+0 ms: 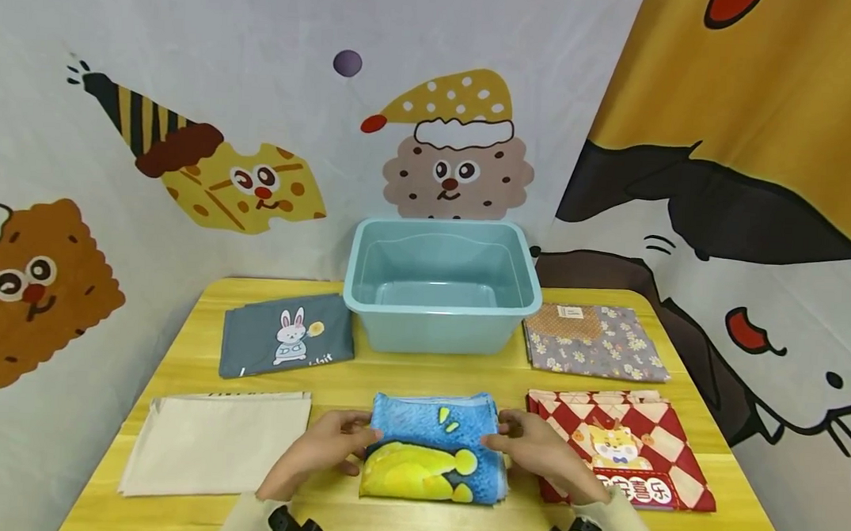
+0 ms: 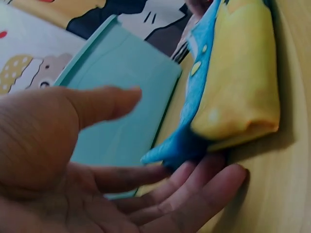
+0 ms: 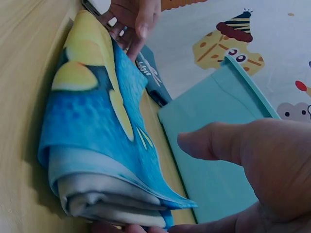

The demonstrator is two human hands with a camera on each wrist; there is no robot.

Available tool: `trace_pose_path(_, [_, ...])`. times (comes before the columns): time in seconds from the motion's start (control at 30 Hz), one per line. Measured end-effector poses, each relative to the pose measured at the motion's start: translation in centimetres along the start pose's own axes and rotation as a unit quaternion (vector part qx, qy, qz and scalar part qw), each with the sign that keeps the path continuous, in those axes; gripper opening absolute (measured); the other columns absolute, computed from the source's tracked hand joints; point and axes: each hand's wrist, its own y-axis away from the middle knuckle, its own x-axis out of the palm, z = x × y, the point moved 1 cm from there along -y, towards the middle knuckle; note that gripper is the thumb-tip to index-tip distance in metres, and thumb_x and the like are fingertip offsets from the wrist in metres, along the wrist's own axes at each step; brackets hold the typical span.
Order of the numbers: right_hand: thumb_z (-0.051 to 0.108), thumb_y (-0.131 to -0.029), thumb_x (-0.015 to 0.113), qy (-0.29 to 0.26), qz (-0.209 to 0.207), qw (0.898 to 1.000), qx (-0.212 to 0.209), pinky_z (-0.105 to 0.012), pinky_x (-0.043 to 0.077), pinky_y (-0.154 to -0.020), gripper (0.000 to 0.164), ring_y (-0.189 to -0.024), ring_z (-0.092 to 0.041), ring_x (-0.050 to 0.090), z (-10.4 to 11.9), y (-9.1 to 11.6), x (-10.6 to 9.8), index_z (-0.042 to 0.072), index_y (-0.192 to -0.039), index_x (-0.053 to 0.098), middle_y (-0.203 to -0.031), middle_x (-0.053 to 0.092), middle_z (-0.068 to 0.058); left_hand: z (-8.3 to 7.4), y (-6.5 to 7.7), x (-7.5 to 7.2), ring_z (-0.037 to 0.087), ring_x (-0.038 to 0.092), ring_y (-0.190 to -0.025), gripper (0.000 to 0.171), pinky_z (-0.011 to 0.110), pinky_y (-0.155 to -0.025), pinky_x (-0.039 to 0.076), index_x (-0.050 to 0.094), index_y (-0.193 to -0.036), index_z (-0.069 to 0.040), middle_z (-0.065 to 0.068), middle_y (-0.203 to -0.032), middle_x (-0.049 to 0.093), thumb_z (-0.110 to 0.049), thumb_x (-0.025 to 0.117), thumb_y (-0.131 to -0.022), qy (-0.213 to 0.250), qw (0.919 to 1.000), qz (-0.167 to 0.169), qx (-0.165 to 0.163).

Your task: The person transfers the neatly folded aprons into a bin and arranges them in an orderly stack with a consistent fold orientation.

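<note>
In front of me lies a folded fuzzy cloth (image 1: pixel 425 432), blue with a big yellow pattern. Its rolled-in pale layers show at the right end in the right wrist view. My left hand (image 1: pixel 326 449) is at the cloth's left end, thumb raised apart and fingertips right at the lower edge in the left wrist view. At the opposite end is my right hand (image 1: pixel 542 451), its thumb (image 3: pixel 211 141) stretched out away from the fabric. The fingers of that hand are mostly hidden beneath the cloth's edge.
A light-blue plastic tub (image 1: pixel 440 329) stands at the table's back. Folded cloths lie around: a dark grey-blue rabbit one (image 1: pixel 251 341), a cream one (image 1: pixel 211 446), a grey floral one (image 1: pixel 607 353) and a red checked one (image 1: pixel 681 447). A printed curtain (image 1: pixel 278 37) hangs behind.
</note>
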Motion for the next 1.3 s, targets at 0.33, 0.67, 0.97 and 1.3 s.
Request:
trace_pose_path(0.33, [0.037,-0.085,0.083,0.067,-0.029,0.997,-0.008,-0.04,0.058,-0.088,0.074,-0.113,-0.028,0.064,0.0,-0.3,0.6,-0.003,-0.142,0.057,-0.122,0.068,-0.01,-0.2,-0.3,1.8,0.017,0.058,-0.07,0.068,0.039,-0.056,0.06,0.046,-0.147,0.011,0.009,-0.092,0.056,-0.018,0.076,-0.093,0.001,0.9979,-0.063,-0.015])
trace_pose_path(0.67, [0.039,-0.085,0.083,0.099,-0.031,0.995,-0.005,-0.047,0.057,-0.093,0.067,-0.112,-0.03,0.067,0.8,-0.1,0.4,0.0,-0.135,0.063,-0.117,0.072,-0.009,0.1,-0.5,2.1,0.013,0.065,-0.068,0.067,0.03,-0.061,0.056,0.047,-0.141,0.015,0.011,-0.093,0.074,-0.017,0.077,-0.091,0.018,0.9972,-0.071,-0.013])
trace_pose_path(0.97, [0.036,-0.084,0.085,0.025,-0.014,0.999,0.022,-0.047,0.056,-0.091,0.068,-0.116,-0.033,0.063,0.2,-0.6,0.0,-0.003,-0.135,0.06,-0.129,0.064,-0.021,1.3,-1.3,2.1,0.009,0.065,-0.07,0.065,0.024,-0.06,0.055,0.043,-0.141,0.02,0.008,-0.096,0.07,-0.016,0.07,-0.096,0.124,0.9919,-0.016,-0.019])
trace_pose_path(1.3, [0.016,-0.094,0.073,-0.158,0.045,0.986,0.01,-0.04,0.06,-0.083,0.06,-0.106,-0.027,0.064,-0.8,-1.0,1.1,-0.007,-0.14,0.042,-0.131,0.052,-0.029,1.4,-1.1,2.0,0.009,0.07,-0.076,0.062,0.025,-0.065,0.061,0.042,-0.142,0.019,0.007,-0.097,0.07,-0.013,0.068,-0.096,0.178,0.9838,0.016,-0.006])
